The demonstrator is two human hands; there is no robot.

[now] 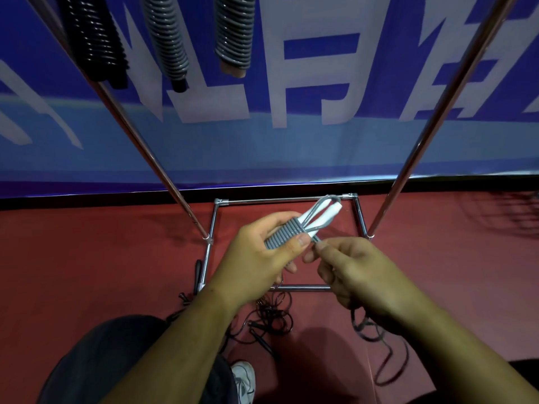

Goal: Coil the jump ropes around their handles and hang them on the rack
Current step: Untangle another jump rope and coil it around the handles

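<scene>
Head: jump rope [284, 237], illegible banner lettering [215, 100]

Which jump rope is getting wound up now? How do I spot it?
Look low between the shiny rack's poles. There the left hand holds a grey rope wound on white handles, and the right hand pinches it. Hung ropes are fully wound; black floor ropes lie loose.

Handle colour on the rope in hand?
White handles, wrapped in grey rope; clearest in the head view.
</scene>
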